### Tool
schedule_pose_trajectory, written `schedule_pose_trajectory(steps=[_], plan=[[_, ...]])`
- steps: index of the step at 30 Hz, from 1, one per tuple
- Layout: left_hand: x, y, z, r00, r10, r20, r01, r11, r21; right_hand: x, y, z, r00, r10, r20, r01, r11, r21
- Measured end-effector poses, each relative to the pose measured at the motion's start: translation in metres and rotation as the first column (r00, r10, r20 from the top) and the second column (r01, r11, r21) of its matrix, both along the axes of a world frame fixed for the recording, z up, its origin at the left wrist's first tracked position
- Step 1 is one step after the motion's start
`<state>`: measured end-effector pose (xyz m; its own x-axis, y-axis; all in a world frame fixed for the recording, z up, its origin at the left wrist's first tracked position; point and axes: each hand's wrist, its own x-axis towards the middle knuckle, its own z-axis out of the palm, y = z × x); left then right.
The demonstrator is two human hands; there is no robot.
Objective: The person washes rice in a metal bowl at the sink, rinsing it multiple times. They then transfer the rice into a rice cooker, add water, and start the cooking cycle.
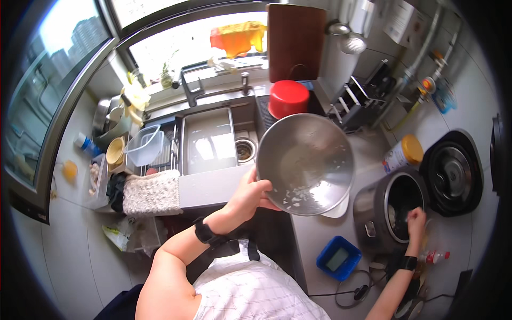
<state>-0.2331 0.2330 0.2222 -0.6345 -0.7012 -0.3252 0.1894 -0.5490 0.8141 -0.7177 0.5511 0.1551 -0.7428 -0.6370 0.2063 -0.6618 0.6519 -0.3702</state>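
Note:
A wide stainless steel bowl (306,160) is tilted over the counter, its rim gripped by my left hand (256,196). White grains, probably rice, cling to the inside of the bowl near that hand. To the right stands a rice cooker (370,204) with its lid (454,174) swung up and a dark inner pot. My right hand (417,220) is at the mouth of the cooker, its fingers curled; whether it holds anything I cannot tell. Some pale matter shows low inside the pot.
A blue tray with a display (339,258), a black cable (360,293) and a yellow-lidded canister (404,154) surround the cooker. Behind the bowl are a red round container (289,98) and a knife rack (356,102). Left lie the sink (210,140), a clear plastic container (146,146) and a textured cloth (152,193).

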Motion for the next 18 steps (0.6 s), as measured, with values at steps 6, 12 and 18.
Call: schedule_pose_trajectory(steps=[6, 12, 18], plan=[[0.118, -0.042, -0.029, 0.943, 0.327, 0.057, -0.330, 0.942, 0.052, 0.138, -0.071, 0.124, 0.982, 0.092, 0.163, -0.052, 0.971, -0.233], [0.250, -0.107, -0.030, 0.813, 0.582, 0.035, -0.581, 0.813, -0.020, 0.391, -0.274, 0.197, 0.515, 0.773, 0.371, -0.550, 0.630, -0.548], [0.341, -0.210, -0.042, 0.784, 0.620, 0.029, -0.621, 0.782, 0.051, 0.558, -0.516, 0.179, 0.040, 0.942, 0.332, -0.726, 0.256, -0.639]])
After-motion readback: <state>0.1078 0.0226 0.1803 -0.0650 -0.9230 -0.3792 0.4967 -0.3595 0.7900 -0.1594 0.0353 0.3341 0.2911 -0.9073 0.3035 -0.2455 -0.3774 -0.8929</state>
